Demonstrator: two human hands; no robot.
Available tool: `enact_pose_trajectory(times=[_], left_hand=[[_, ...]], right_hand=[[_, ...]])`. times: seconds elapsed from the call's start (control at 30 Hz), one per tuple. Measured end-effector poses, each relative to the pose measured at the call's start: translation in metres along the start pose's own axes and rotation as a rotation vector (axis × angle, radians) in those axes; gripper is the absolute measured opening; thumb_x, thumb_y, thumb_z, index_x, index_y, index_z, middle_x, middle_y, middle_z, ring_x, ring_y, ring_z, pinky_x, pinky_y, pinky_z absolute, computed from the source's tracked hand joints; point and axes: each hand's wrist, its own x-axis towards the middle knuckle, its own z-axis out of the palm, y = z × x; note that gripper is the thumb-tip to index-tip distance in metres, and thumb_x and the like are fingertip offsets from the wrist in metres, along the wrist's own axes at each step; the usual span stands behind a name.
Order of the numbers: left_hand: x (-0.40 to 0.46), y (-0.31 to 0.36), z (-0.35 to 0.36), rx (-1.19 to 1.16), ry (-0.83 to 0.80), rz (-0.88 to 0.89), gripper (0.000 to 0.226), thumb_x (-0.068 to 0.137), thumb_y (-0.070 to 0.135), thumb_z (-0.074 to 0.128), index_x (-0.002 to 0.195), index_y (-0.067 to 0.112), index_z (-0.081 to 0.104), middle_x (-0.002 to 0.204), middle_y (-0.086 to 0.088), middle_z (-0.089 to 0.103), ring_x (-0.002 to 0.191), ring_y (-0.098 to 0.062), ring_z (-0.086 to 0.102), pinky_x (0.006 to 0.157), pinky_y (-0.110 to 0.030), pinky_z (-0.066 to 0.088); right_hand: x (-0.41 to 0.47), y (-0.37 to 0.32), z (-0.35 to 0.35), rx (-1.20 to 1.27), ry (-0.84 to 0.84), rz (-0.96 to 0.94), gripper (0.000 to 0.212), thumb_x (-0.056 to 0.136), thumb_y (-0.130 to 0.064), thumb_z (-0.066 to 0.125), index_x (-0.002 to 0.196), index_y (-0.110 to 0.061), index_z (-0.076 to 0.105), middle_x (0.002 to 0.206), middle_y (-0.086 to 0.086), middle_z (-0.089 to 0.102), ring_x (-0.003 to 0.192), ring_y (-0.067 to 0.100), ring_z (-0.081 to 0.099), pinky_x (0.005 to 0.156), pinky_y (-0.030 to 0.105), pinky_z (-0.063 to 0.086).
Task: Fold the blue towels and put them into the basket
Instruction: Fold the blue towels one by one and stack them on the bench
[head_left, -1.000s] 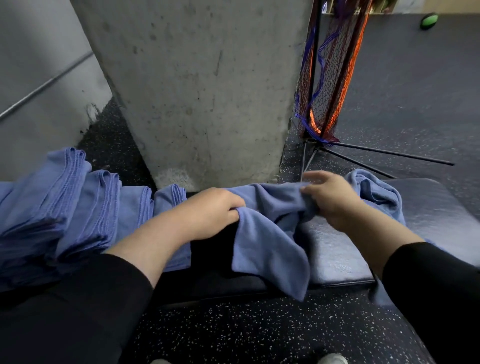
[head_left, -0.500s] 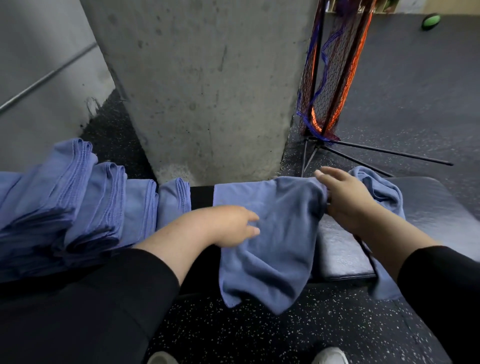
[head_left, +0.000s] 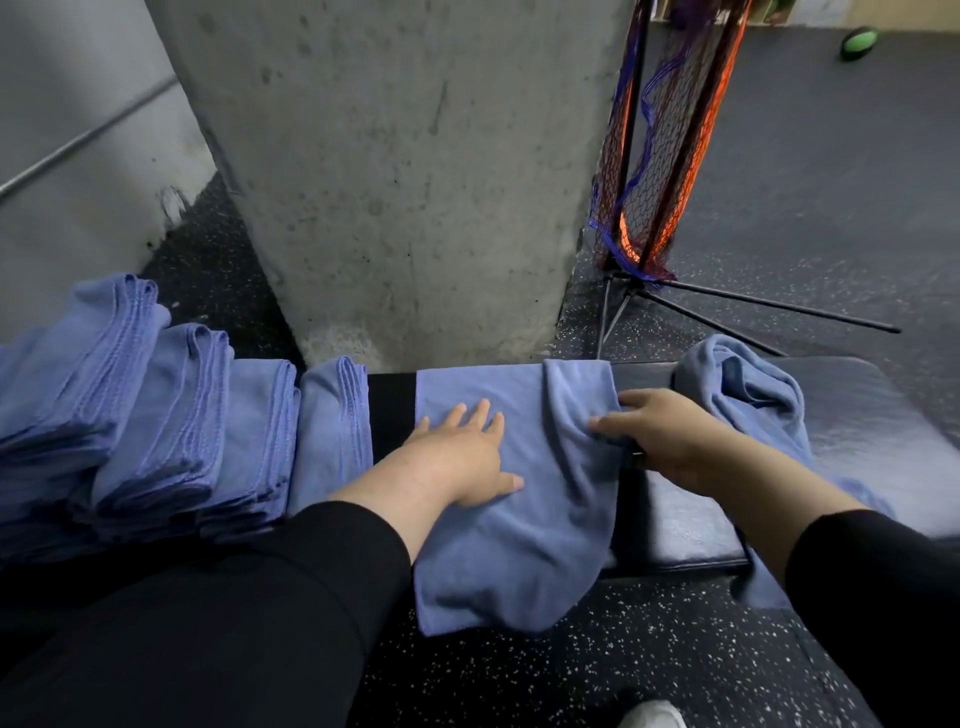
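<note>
A blue towel (head_left: 524, 551) lies spread across the dark padded bench (head_left: 675, 535), its near end hanging over the front edge. My left hand (head_left: 462, 457) lies flat on the towel with fingers spread. My right hand (head_left: 660, 436) is at the towel's right edge, fingers on a raised fold of cloth. A crumpled blue towel (head_left: 743, 395) sits just right of that hand. Several folded blue towels (head_left: 171, 415) stand in leaning stacks on the left, the nearest one (head_left: 332, 421) just left of my left hand. No basket is recognisable.
A concrete pillar (head_left: 405, 171) rises directly behind the bench. An orange and blue net on a black tripod stand (head_left: 660, 156) is at the back right. A green ball (head_left: 860, 41) lies far off on the speckled floor. A white shoe (head_left: 649, 716) shows at the bottom.
The towel went from bunched between both gripping hands to spread flat on the bench. My left hand opened and now lies flat on it; my right hand moved to its right edge.
</note>
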Motion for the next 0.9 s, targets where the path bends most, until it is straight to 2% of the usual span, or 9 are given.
enact_pose_trajectory(times=[0.1,0.17,0.27,0.37,0.43,0.6,0.77,0.83,0.9], left_hand=[[0.007,-0.001,-0.001,-0.041,0.024,-0.031,0.085,0.100,0.062,0.036,0.160,0.025,-0.012,0.165,0.007,-0.024,0.154,-0.021,-0.017,0.124,-0.054,0.000],[0.011,0.000,0.000,-0.064,0.043,-0.051,0.083,0.101,0.061,0.034,0.160,0.024,-0.011,0.165,0.007,-0.023,0.154,-0.021,-0.017,0.124,-0.053,0.000],[0.013,0.003,0.003,-0.091,0.088,-0.071,0.082,0.102,0.062,0.031,0.160,0.022,-0.010,0.166,0.006,-0.022,0.154,-0.023,-0.016,0.124,-0.054,0.000],[0.016,0.003,0.003,-0.111,0.089,-0.089,0.082,0.101,0.063,0.029,0.160,0.022,-0.011,0.166,0.006,-0.022,0.154,-0.022,-0.017,0.124,-0.053,-0.001],[0.018,0.001,0.000,-0.108,0.083,-0.102,0.082,0.101,0.064,0.028,0.160,0.022,-0.011,0.165,0.007,-0.023,0.154,-0.021,-0.017,0.124,-0.052,-0.001],[0.023,-0.005,-0.004,-0.161,0.112,-0.102,0.081,0.099,0.068,0.024,0.161,0.025,-0.006,0.166,0.010,-0.020,0.154,-0.019,-0.015,0.124,-0.051,-0.003],[0.025,-0.011,0.001,-0.185,0.137,-0.086,0.076,0.101,0.065,0.021,0.161,0.028,-0.005,0.166,0.011,-0.019,0.154,-0.017,-0.016,0.123,-0.049,-0.006],[0.027,-0.012,0.000,-0.197,0.130,-0.081,0.075,0.101,0.065,0.021,0.161,0.028,-0.006,0.166,0.011,-0.020,0.154,-0.017,-0.017,0.123,-0.049,-0.007],[0.028,-0.013,-0.001,-0.210,0.122,-0.081,0.075,0.101,0.066,0.020,0.161,0.030,-0.007,0.165,0.011,-0.021,0.153,-0.017,-0.018,0.124,-0.049,-0.007]], right_hand=[[0.003,0.001,-0.003,-0.032,0.146,-0.086,0.023,0.087,-0.007,0.072,0.094,0.014,0.065,0.078,0.014,0.056,0.077,0.025,0.050,0.071,0.040,0.044],[0.003,-0.008,-0.010,0.138,0.262,-0.154,0.023,0.094,-0.010,0.064,0.098,0.013,0.063,0.080,0.015,0.052,0.077,0.026,0.047,0.071,0.041,0.046],[-0.008,-0.016,-0.015,0.328,0.126,-0.098,0.022,0.097,-0.016,0.063,0.103,0.005,0.067,0.083,0.013,0.050,0.071,0.024,0.048,0.064,0.034,0.052],[-0.020,-0.008,-0.010,0.011,-0.083,0.010,0.013,0.090,-0.007,0.068,0.077,-0.007,0.063,0.065,0.007,0.045,0.055,0.012,0.044,0.048,0.023,0.046],[-0.017,-0.004,-0.010,-0.069,-0.036,-0.026,0.020,0.090,-0.003,0.065,0.071,-0.008,0.058,0.063,0.009,0.045,0.053,0.012,0.045,0.052,0.025,0.047],[-0.011,-0.006,-0.018,0.292,0.105,-0.101,0.019,0.103,-0.018,0.052,0.096,-0.006,0.065,0.078,0.012,0.053,0.067,0.023,0.054,0.063,0.036,0.057],[-0.018,-0.018,-0.024,-0.230,0.297,-0.188,0.037,0.094,-0.038,0.065,0.088,-0.002,0.074,0.070,0.006,0.053,0.065,0.015,0.045,0.057,0.027,0.037],[-0.022,-0.021,-0.027,-0.455,0.270,-0.180,0.046,0.087,-0.042,0.072,0.082,0.003,0.070,0.065,0.007,0.047,0.061,0.016,0.039,0.051,0.029,0.028],[-0.024,-0.020,-0.030,-0.417,0.177,-0.172,0.042,0.085,-0.037,0.075,0.080,0.003,0.063,0.068,0.007,0.044,0.064,0.017,0.038,0.052,0.029,0.027]])
